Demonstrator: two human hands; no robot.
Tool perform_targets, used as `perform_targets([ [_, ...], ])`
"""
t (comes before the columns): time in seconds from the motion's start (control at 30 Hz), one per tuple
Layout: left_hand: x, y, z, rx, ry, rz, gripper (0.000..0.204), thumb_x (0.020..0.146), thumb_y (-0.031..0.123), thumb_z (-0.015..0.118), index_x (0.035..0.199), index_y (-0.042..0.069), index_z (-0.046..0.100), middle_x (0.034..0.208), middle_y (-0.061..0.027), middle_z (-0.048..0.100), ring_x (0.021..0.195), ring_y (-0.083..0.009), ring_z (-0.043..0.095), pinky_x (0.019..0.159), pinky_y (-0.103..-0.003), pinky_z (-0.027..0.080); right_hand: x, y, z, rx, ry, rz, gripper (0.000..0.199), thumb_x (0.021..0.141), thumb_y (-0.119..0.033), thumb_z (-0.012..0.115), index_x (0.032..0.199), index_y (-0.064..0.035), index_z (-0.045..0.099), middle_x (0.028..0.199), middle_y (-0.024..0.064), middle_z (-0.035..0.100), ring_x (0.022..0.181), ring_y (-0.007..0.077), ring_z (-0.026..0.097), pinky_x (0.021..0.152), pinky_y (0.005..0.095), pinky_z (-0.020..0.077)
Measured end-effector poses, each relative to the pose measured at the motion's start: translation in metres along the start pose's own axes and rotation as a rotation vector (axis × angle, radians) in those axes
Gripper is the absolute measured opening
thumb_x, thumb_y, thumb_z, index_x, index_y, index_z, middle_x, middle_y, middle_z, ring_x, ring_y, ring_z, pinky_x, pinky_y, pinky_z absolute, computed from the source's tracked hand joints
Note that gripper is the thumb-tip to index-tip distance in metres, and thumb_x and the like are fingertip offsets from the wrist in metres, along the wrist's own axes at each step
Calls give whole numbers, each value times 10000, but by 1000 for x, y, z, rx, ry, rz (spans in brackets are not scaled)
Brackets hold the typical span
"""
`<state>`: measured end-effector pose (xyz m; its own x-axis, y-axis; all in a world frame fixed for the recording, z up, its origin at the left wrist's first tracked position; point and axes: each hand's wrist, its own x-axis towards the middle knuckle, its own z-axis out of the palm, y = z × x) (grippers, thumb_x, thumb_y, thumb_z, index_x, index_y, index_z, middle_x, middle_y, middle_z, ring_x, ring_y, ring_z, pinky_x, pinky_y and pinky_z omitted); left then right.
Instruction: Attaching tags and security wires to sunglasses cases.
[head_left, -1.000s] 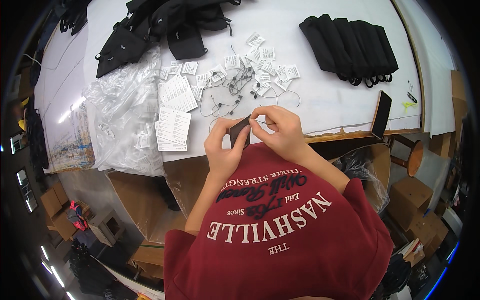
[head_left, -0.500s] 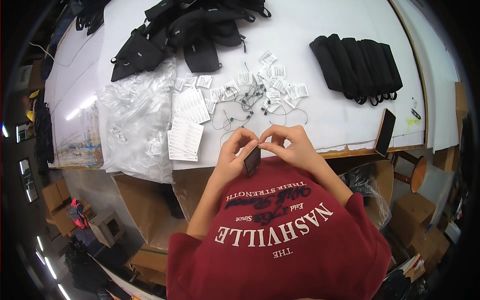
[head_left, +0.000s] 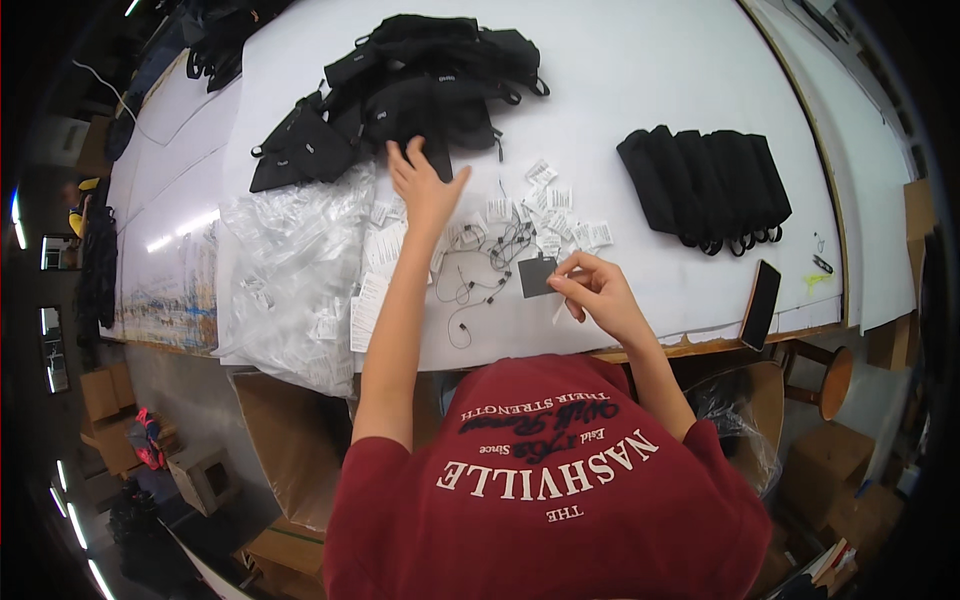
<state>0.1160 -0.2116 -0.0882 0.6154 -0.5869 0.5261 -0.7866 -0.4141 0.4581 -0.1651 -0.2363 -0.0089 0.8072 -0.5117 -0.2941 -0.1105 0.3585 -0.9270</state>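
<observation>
My right hand [head_left: 595, 290] pinches a small black tag [head_left: 537, 276] at its left; my left hand [head_left: 425, 185], fingers spread, reaches the black pouch pile [head_left: 420, 95].

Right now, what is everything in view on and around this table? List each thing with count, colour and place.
table: one, white, centre
loose bags: a heap, black, far left
stacked bags: one row, black, far right
clear plastic sleeves: a pile, left near edge
paper tags: many, white, mid-table with dark strings
phone: one, black, right near edge
cardboard boxes: several, brown, under the table
left hand: open, reaching to the loose bags
right hand: fingers pinching a dark card
</observation>
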Motion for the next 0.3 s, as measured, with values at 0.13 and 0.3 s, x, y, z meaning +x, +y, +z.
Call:
perform_targets([
  [0.13,55,-24,19,256,143,-53,646,701,193,747,1254,61,440,1362,-231,386,1223,-420,406,1079,-513,257,-7,8,-3,15,13,5,127,904,-144,633,868,-37,574,562,-31,491,471,41,432,427,204,316],
  [0.3,101,-28,-9,-351,-67,-289,455,771,110,683,1200,104,529,1156,-162,627,1142,-281,564,1104,-430,267,-10,11,-13,-16,85,-21,113,904,-140,630,873,-43,581,557,-23,508,467,44,446,431,206,325],
])
